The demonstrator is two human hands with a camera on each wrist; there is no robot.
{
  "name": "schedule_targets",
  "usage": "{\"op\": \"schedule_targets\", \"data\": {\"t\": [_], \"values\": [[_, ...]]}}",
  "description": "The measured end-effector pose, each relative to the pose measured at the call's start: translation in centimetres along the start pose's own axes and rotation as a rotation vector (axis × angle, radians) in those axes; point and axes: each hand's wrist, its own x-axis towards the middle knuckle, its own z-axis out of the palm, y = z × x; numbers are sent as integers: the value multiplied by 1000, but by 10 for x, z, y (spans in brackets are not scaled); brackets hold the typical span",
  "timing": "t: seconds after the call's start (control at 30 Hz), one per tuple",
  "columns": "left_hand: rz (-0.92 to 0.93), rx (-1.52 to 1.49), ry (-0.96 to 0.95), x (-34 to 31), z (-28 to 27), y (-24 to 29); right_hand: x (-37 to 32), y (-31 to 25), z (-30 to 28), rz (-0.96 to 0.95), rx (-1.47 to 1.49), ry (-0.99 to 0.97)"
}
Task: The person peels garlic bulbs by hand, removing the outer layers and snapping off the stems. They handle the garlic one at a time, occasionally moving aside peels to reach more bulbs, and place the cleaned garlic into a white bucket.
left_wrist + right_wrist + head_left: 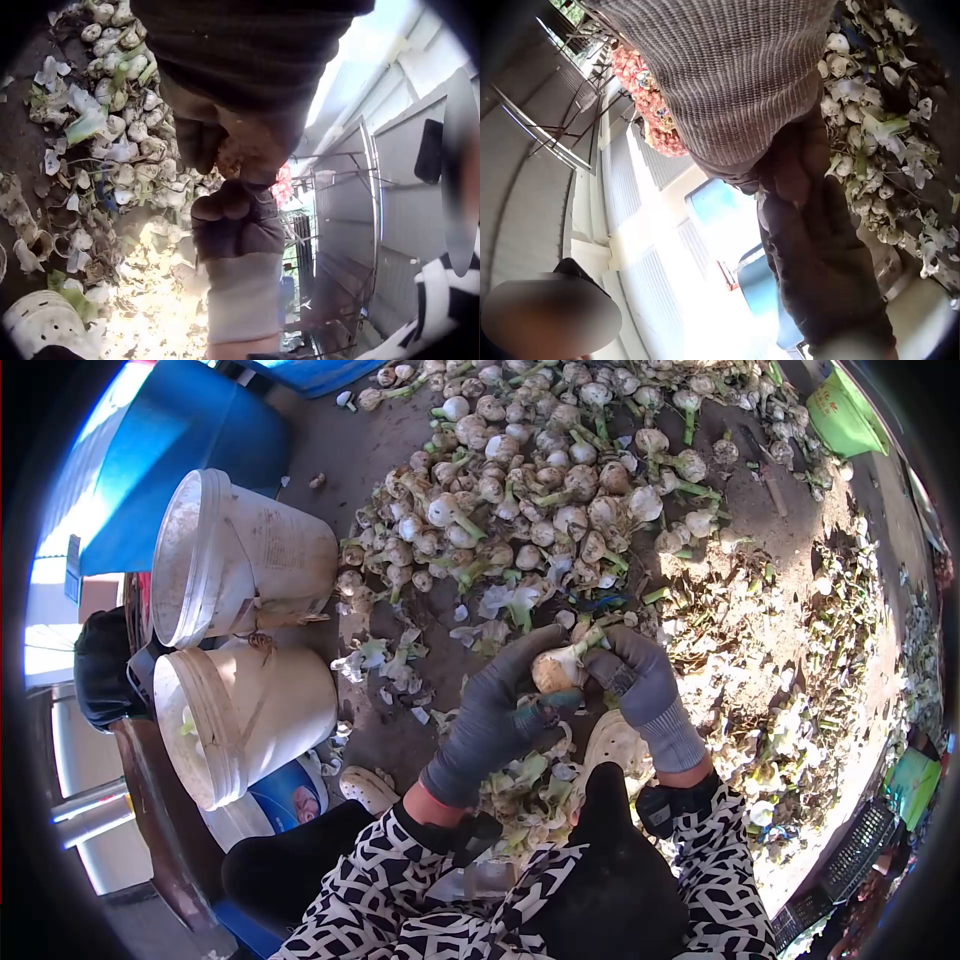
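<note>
In the head view a garlic bulb [556,673] with a short pale stem is held up between two grey-gloved hands. My left hand [485,715] grips the bulb from the left, its thumb, with a green-stained tip, across the near side. The fingers of my right hand [640,678] curl at the stem on the other side, pinching it. From the left wrist, the bulb [238,154] shows as a brownish patch, partly covered by the gloves. The right wrist view has my left hand [814,247] in shadow below the ribbed right cuff [727,82], with the bulb hidden.
A big heap of garlic bulbs [530,490] spreads over the ground ahead. Loose skins and trimmings [770,690] litter the right side. Two dirty white buckets, one upper [270,550] and one lower [280,705], lie tipped at left, near a blue container [200,460]. A green basin [845,415] stands far right.
</note>
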Motion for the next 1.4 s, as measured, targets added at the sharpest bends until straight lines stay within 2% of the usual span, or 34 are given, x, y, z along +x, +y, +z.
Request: {"op": "schedule_targets", "data": {"t": [0.03, 0.07, 0.1, 0.13, 0.17, 0.2, 0.23, 0.3, 0.33, 0.37, 0.4, 0.5, 0.57, 0.63, 0.7, 0.73, 0.77, 0.8, 0.83, 0.87, 0.9, 0.93, 0.97, 1.0, 1.03, 1.07, 1.1, 1.13, 1.17, 1.23, 1.3, 1.37, 1.4], "values": [[-1, 4, 4, -2, -9, -2, 0, 0, 1, -84, -56, -24], [-238, -318, -83, -6, -24, -3, -1, -1, 2, 12, 45, -45], [-474, -643, -167, -7, -33, -4, -4, -7, 5, 17, 51, -49], [-465, -511, -11, 0, -24, -14, -8, -16, 9, 173, 149, -195], [-471, -511, -1, 2, -27, -10, -12, -20, 13, 329, 247, -344], [-219, 16, -127, 4, -30, -3, -15, -10, 19, 251, 302, -413], [46, 543, -250, 7, -33, 1, -13, -9, 19, 250, 306, -419], [-17, 517, -231, 8, -33, 3, -9, -11, 19, 350, 357, -346], [83, 631, -132, 7, -32, 3, -5, -15, 21, 329, 358, -257], [188, 743, -28, 9, -29, 5, -4, -19, 20, 320, 352, -259], [197, 744, -25, 9, -26, 8, -4, -21, 20, 297, 319, -276], [13, 444, 189, 3, -10, 19, -3, -21, 25, 198, 160, -263], [-9, 354, 253, 2, -6, 13, 2, -11, 24, -127, -475, -141], [-36, 264, 317, 1, -4, 3, 5, -9, 25, -85, -522, -122], [19, 82, 386, 8, -5, -4, 7, -7, 30, -78, -391, -167], [15, 82, 390, 8, -9, -3, 6, -12, 29, -93, -405, -245], [-113, 68, 290, 10, -13, 8, 5, -11, 28, -89, -401, -248], [-239, 55, 188, 10, -19, 15, 4, -10, 27, 49, -209, -340], [-242, 59, 186, 8, -27, 7, 3, -9, 24, 184, -13, -427], [-177, 207, 30, 4, -37, -10, 3, -23, 18, 413, 102, -524], [-110, 352, -128, 4, -44, -20, -2, -17, 24, 413, 107, -518], [100, 391, -232, 6, -52, -28, -8, -4, 33, 152, 281, -393], [104, 394, -237, 12, -52, -22, -10, 7, 38, -115, 447, -264], [-44, 321, -182, 19, -50, -10, -7, 14, 33, 173, 556, -297], [-195, 247, -129, 25, -48, 1, -6, 14, 30, 164, 556, -294], [-193, 250, -136, 21, -41, 12, -4, 10, 29, 226, 447, -287], [-196, -230, 20, 11, -32, 22, -2, 7, 29, 287, 338, -278], [-196, -711, 175, 3, -25, 26, 2, 8, 30, 248, 359, -373], [-203, -711, 168, -3, -23, 23, 4, 8, 29, 249, 362, -363], [-128, -292, 158, -15, -23, 15, 6, 8, 31, 181, 123, -543], [-162, -269, 143, -9, -26, 18, 5, 18, 27, 173, 195, -542], [-144, -530, 108, -2, -26, 27, 2, 34, 8, -78, 75, 48], [-160, -534, 60, -1, -32, 30, 9, 46, -10, 50, 644, -217]]}}
